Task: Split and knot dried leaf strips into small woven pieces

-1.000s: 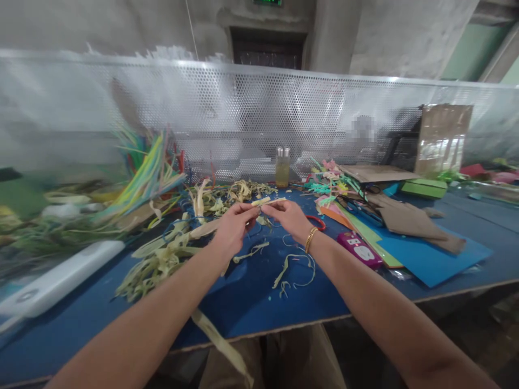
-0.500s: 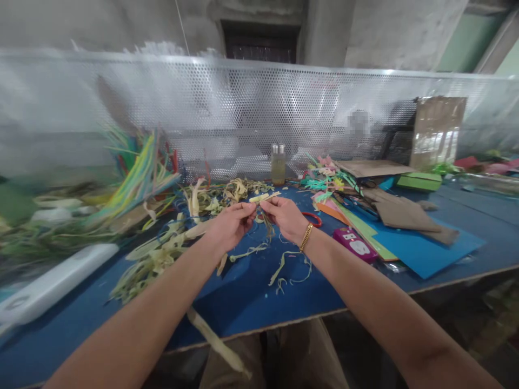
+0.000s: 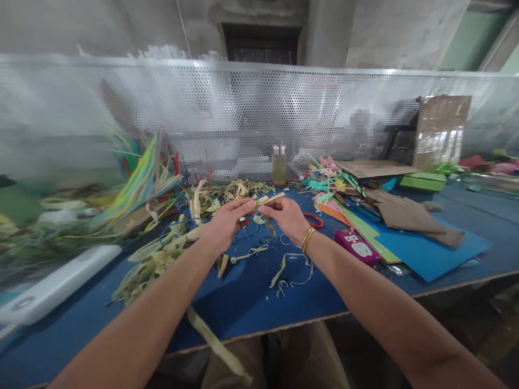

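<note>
Over the blue tabletop [image 3: 243,292], my left hand [image 3: 229,221] and my right hand [image 3: 286,216] meet fingertip to fingertip. Between them is a pale dried leaf strip [image 3: 275,198], pinched by both hands; its end sticks up past my right fingers. A thin strand hangs below the fingertips. The fingers partly hide what they pinch. To the left of my left hand lies a heap of dried leaf strips [image 3: 158,265]. Red scissor handles [image 3: 314,220] show just beyond my right wrist. Curled scraps [image 3: 279,275] lie below the hands.
A bottle of yellowish liquid [image 3: 279,167] stands before the perforated metal screen [image 3: 259,108]. Coloured paper sheets [image 3: 430,248], brown cardboard [image 3: 405,213] and a purple case [image 3: 356,247] lie at right. At left are a white power strip [image 3: 65,281] and colourful straw-like strips [image 3: 138,183].
My left fingers have straightened and slid along the strip, and a small white bit now shows beneath them. My right hand keeps its pinch. The view has shifted slightly.
</note>
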A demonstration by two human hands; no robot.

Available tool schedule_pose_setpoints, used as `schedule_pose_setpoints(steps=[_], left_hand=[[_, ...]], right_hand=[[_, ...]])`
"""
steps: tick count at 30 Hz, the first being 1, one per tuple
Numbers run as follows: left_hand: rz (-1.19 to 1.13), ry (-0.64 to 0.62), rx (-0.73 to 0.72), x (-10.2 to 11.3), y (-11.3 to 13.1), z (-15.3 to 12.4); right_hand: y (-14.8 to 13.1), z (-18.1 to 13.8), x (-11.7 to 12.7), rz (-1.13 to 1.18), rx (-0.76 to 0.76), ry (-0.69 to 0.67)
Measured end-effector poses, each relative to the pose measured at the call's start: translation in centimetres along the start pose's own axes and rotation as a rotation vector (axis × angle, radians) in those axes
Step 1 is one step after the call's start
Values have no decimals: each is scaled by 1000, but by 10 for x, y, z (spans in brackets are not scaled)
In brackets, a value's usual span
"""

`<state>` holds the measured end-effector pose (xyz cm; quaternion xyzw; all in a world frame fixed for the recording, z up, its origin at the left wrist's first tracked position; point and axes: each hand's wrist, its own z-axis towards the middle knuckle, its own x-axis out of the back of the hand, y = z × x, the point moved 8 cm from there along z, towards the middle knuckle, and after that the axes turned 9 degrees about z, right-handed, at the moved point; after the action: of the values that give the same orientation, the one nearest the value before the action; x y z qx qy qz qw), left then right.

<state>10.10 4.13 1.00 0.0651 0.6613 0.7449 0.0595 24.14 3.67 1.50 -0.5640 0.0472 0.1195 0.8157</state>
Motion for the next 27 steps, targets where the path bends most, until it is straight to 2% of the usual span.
schedule_pose_setpoints(steps=[5, 9, 12, 16, 19, 23, 27], left_hand=[[11, 81, -38, -4, 2, -3], [-204, 188, 21, -6, -11, -3], [-280, 194, 67, -7, -18, -3], [-189, 70, 104, -13, -16, -4], [-103, 27, 88, -13, -11, -5], [4, 91, 9, -2, -6, -2], [155, 166, -89, 10, -2, 2]], right_hand=[[1, -2, -9, -50, 54, -47], [-1, -4, -5, -142, 114, 62], [2, -3, -4, -136, 106, 70], [6, -1, -5, -81, 80, 36], [6, -2, -4, -85, 76, 42], [3, -4, -7, -59, 67, -11], [-1, -4, -3, -42, 74, 14]])
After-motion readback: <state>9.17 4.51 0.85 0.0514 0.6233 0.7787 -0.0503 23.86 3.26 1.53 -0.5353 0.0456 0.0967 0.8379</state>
